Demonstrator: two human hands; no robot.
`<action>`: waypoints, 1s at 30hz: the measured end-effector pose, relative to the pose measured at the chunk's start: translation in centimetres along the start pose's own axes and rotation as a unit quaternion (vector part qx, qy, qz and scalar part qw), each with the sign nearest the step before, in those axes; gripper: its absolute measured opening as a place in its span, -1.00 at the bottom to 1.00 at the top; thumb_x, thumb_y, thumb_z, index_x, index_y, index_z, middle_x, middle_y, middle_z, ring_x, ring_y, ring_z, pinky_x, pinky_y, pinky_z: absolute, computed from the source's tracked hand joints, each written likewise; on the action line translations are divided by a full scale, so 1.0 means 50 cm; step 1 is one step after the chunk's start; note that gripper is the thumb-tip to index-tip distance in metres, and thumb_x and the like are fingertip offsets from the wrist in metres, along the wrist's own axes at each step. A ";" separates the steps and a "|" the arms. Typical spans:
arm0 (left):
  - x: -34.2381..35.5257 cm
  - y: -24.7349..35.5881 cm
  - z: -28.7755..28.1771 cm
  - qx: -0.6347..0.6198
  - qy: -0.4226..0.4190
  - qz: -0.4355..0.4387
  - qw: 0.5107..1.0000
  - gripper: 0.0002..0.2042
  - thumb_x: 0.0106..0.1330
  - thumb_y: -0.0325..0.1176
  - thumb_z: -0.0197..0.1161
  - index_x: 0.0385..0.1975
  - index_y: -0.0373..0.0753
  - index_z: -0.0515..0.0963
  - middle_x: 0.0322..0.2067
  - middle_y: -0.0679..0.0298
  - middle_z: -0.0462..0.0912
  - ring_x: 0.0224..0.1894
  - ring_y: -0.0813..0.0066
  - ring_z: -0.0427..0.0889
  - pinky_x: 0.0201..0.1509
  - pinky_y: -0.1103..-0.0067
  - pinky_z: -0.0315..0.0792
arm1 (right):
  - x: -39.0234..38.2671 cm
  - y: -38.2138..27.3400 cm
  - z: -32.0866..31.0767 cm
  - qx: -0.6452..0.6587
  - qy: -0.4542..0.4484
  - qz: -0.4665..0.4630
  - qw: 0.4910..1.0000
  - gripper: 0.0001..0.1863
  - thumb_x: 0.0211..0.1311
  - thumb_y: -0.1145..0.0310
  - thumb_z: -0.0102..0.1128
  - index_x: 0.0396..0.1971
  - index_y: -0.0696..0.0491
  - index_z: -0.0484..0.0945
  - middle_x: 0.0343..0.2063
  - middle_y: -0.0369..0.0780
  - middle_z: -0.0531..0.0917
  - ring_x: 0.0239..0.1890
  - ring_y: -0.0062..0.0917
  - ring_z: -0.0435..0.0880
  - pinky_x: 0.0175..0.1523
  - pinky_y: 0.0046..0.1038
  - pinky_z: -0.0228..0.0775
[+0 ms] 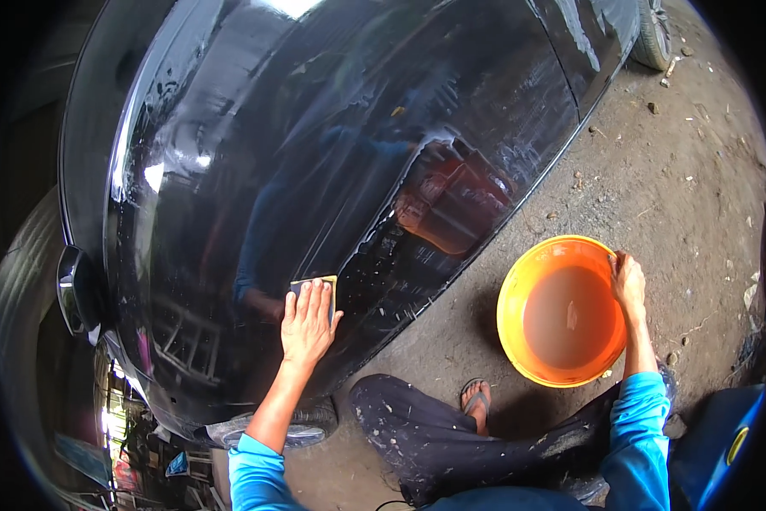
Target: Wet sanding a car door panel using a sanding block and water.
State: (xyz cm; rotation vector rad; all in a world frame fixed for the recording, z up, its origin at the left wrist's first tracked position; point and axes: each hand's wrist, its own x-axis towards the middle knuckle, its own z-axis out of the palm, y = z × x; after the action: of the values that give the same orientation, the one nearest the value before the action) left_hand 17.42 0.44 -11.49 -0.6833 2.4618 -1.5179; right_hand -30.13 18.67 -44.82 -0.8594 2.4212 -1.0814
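Observation:
My left hand (308, 325) lies with fingers extended over a piece of sandpaper (329, 295), dark with a yellowish edge, and presses it flat on the side of a glossy black car (315, 213). Only the sheet's margins show; the rest is under my fingers. My right hand (627, 283) grips the right rim of an orange bucket (519, 281), thumb over the edge. Murky brown water (568, 315) partly fills the bucket. Wet streaks and whitish smears mark the car's panels, and the bucket's reflection shows in the paintwork.
Bare dirt ground (655, 187) with small stones runs along the car's lower edge. One wheel (653, 34) is at the upper right, another tyre (315, 422) near my left arm. A side mirror (78, 294) sticks out at left. A blue container (723, 443) stands at lower right.

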 end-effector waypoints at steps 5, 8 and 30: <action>0.353 0.085 -0.091 -0.056 0.094 0.003 0.994 -0.28 0.30 0.02 0.15 0.36 -0.29 0.21 0.41 0.10 0.15 0.46 0.20 0.08 0.50 0.25 -0.08 | -0.006 0.010 0.011 -0.010 0.040 -0.011 0.999 -0.64 0.40 0.15 0.03 -0.14 0.17 0.58 -0.25 0.06 0.67 -0.13 0.01 0.62 -0.08 -0.10 0.46; 0.420 0.098 -0.112 -0.021 0.117 0.003 0.993 -0.31 0.31 0.02 0.12 0.35 -0.28 0.23 0.40 0.13 0.16 0.46 0.25 0.08 0.51 0.29 -0.08 | 0.003 0.006 0.015 0.012 0.031 -0.024 0.999 -0.65 0.40 0.16 0.03 -0.16 0.17 0.58 -0.27 0.06 0.67 -0.14 0.01 0.63 -0.08 -0.10 0.46; 0.041 0.044 0.027 -0.024 0.001 0.009 1.000 -0.30 0.27 0.06 0.17 0.31 -0.29 0.30 0.38 0.11 0.21 0.46 0.23 0.10 0.50 0.23 -0.13 | 0.006 0.014 -0.006 -0.001 0.009 0.021 1.000 -0.63 0.40 0.15 0.03 -0.09 0.17 0.57 -0.23 0.05 0.68 -0.10 -0.05 0.64 -0.01 -0.13 0.47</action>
State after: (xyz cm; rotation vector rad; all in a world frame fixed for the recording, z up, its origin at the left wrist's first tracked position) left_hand 15.47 -0.75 -13.86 -0.6669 2.5067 -1.4571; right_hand -30.76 19.01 -45.17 -0.7992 2.4447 -1.0767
